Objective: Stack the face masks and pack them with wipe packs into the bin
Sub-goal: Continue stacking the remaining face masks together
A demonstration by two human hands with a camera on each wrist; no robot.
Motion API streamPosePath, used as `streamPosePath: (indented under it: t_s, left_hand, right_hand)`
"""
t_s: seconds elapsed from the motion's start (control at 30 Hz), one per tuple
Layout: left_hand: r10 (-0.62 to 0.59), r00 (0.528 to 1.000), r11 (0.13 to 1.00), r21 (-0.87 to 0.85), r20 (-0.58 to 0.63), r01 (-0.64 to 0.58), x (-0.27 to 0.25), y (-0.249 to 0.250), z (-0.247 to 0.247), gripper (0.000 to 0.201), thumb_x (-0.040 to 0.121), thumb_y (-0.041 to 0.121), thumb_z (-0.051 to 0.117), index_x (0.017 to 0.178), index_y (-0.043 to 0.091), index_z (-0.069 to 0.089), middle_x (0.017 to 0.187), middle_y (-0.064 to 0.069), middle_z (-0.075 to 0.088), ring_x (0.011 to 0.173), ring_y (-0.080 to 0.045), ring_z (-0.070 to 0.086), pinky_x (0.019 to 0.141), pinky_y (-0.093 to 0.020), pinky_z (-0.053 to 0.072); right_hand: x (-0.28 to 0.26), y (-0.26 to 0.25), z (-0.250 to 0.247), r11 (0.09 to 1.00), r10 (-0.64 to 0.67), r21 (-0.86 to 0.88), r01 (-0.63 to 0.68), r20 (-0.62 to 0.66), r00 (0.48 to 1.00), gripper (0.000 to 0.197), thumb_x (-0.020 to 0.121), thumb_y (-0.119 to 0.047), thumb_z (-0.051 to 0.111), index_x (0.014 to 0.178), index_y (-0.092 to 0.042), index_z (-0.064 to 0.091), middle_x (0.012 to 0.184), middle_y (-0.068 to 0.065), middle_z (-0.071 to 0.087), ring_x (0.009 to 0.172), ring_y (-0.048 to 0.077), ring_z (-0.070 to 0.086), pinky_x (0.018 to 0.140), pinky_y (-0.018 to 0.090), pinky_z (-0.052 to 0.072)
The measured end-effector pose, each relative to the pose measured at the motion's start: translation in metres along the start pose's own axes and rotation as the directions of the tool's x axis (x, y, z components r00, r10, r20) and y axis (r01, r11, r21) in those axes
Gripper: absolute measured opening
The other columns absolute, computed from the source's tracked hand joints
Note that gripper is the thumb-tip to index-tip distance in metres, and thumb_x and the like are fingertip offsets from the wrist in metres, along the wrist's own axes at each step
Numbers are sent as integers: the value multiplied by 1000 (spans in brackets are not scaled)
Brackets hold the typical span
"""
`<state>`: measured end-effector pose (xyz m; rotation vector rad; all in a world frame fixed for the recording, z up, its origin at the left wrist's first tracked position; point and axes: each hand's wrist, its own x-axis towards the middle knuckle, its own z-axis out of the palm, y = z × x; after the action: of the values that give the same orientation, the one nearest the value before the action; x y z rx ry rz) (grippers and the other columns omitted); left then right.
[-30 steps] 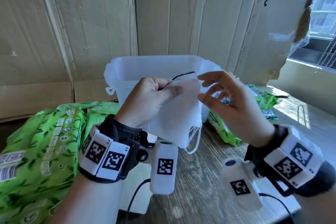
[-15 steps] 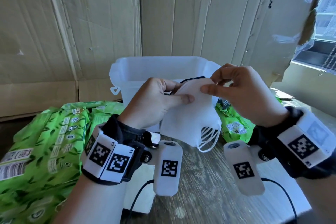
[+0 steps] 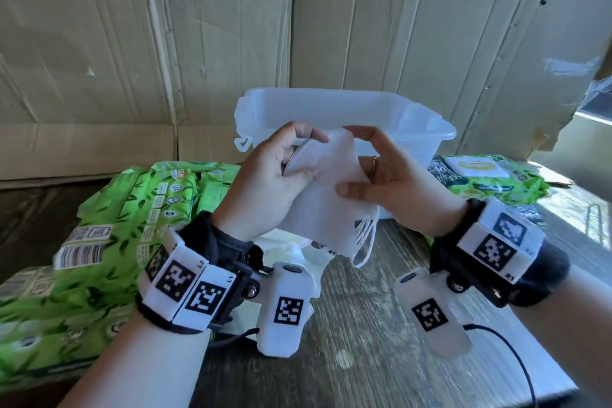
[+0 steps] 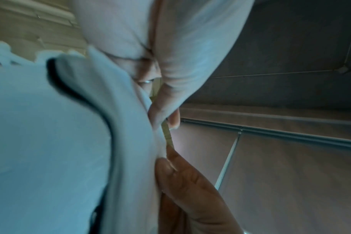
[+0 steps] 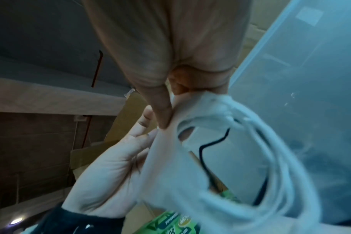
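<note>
Head view: both hands [image 3: 331, 182] pinch a face mask [image 3: 326, 205], apparently masking the bin [image 3: 414, 122].

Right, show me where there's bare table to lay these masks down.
Bare wood shows on the table in front of the bin, below both wrists, between the big green wipe packs and the sunlit right edge. More masks lie under the left hand. Crowded: right of the bin, another wipe pack. The bin looks empty, though its floor is hidden.
</note>
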<state>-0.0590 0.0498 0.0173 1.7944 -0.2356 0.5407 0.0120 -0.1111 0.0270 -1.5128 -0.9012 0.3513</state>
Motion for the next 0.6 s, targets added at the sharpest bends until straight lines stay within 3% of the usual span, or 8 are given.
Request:
streamPosePath:
  t_s: [0.07, 0.1, 0.2, 0.27, 0.33, 0.43, 0.53, 0.6]
  left_hand:
    - [-44, 999, 996, 71, -12, 45, -5, -5, -7, 30, 87, 2, 56, 85, 30, 69, 84, 5, 70, 82, -18, 61, 80, -37, 50]
    - [-67, 998, 994, 87, -17, 69, -7, -5, -10, 33, 90, 0, 54, 84, 28, 70, 88, 10, 71, 85, -10, 63, 84, -31, 50]
    - [-51, 995, 988, 141, -89, 63, -11, -3, -22, 39, 90, 0, 51, 85, 33, 71, 96, 4, 73, 83, -16, 58, 75, -28, 43]
    - [-17, 981, 984, 169, -195, 50, -13, -1, -32, 41, 89, -1, 50, 83, 35, 69, 88, 7, 72, 77, -14, 50, 66, -24, 34]
    - [16, 963, 982, 187, -271, 36, -15, 2, -44, 40, 88, -3, 49, 85, 33, 67, 74, 19, 66, 58, -8, 45, 59, -15, 31]
    - [37, 944, 977, 212, -327, 35, -16, 5, -58, 41, 85, -6, 47, 87, 31, 66, 83, 23, 63, 53, 7, 45, 57, -6, 33]
    - [1, 935, 972, 218, -354, 82, -16, 3, -59, 42, 83, -4, 50, 84, 36, 65, 91, 22, 63, 76, 8, 54, 67, -4, 39]
    - [-23, 933, 973, 208, -359, 104, -16, 2, -56, 42, 83, -1, 52, 82, 39, 64, 93, 25, 63, 92, 4, 56, 77, -3, 39]
  right_hand:
    - [7, 3, 5, 997, -10, -73, 7, -29, 1000, 56, 68, -5, 64, 115, -24, 40, 81, 26, 59, 72, 23, 59, 68, 32, 50]
    - [10, 5, 7, 991, -22, -132, 14, -54, 998, 56, 70, -6, 65, 116, -25, 40, 77, 24, 57, 68, 23, 56, 64, 31, 48]
    - [20, 8, 15, 906, -60, -422, 3, -121, 991, 40, 89, -10, 58, 122, -19, 38, 61, 5, 53, 50, 19, 51, 53, 27, 47]
    - [25, 12, 19, 775, -21, -629, -63, -126, 992, 30, 96, -20, 46, 125, -15, 38, 69, 3, 62, 51, 21, 56, 52, 21, 46]
    - [27, 19, 23, 674, 67, -727, -129, -113, 991, 20, 99, -25, 38, 115, -14, 43, 82, 7, 66, 59, 19, 58, 53, 17, 42]
    - [29, 35, 32, 501, 275, -854, -137, 7, 961, 22, 99, -24, 38, 111, -14, 53, 110, 8, 64, 85, 20, 62, 66, 23, 39]
    - [33, 48, 50, 392, 387, -918, 63, 227, 894, 48, 91, -27, 57, 135, -17, 40, 132, 7, 49, 115, 23, 50, 84, 22, 36]
    - [38, 56, 63, 371, 396, -913, 169, 320, 861, 69, 85, -26, 65, 142, -17, 27, 138, 9, 38, 121, 23, 42, 93, 26, 33]
